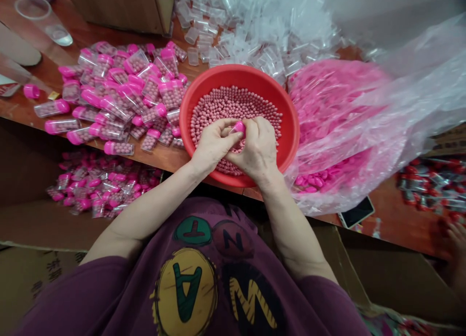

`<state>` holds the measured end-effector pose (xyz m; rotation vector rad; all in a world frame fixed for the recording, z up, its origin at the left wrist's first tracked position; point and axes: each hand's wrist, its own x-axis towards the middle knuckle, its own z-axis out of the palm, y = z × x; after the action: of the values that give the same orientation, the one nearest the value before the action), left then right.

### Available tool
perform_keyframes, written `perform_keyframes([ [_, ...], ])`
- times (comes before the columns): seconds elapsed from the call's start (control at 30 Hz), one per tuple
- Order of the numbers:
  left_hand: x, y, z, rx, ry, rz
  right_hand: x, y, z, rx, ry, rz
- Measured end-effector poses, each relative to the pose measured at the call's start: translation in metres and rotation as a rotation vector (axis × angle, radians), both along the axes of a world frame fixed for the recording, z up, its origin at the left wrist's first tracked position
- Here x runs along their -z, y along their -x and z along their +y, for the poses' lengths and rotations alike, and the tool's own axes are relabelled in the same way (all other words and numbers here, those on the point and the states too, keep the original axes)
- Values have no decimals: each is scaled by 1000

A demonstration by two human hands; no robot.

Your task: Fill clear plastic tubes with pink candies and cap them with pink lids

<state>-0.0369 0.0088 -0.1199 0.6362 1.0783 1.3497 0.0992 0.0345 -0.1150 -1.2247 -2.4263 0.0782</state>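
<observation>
Both hands meet over a red plastic basin (287,146) that holds many small pink balls (233,103). My left hand (214,145) is closed around a small clear bottle, mostly hidden by the fingers. A bright pink cap (238,127) shows at the bottle's upper end. My right hand (257,146) pinches that cap with thumb and fingers. How firmly the cap sits on the bottle I cannot tell. Left of the basin lies a heap of capped bottles (124,93) filled with pink balls.
Clear empty bottles (255,30) are piled behind the basin. A plastic bag (338,117) of pink caps lies to the right, near a phone (357,212). A cardboard box below holds more filled bottles (102,185). Another person's hand (457,236) shows at far right.
</observation>
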Motion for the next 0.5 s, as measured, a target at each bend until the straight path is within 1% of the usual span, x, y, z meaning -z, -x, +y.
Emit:
perform_keyframes([
  [0.1, 2, -1, 0, -12, -38, 49, -3, 6, 1, -7, 83, -2],
  [0.17, 3, 11, 6, -35, -98, 101, -8, 5, 11, -80, 153, 40],
  [0.23, 5, 40, 18, -90, -180, 179, -13, -3, 27, -143, 213, 91],
  [0.3, 6, 83, 35, -201, -254, 293, -15, -14, 44, -152, 247, 99],
  [0.33, 7, 106, 44, -259, -270, 369, -15, -18, 51, -153, 264, 72],
  [0.4, 6, 145, 57, -397, -224, 543, -13, -18, 57, -203, 314, -38],
  [0.43, 6, 157, 60, -462, -212, 635, -11, -14, 57, -248, 347, -111],
  [0.47, 6, 161, 62, -516, -211, 715, -8, -7, 54, -294, 384, -190],
  [0.5, 6, 159, 61, -538, -232, 766, -6, 1, 50, -327, 418, -263],
])
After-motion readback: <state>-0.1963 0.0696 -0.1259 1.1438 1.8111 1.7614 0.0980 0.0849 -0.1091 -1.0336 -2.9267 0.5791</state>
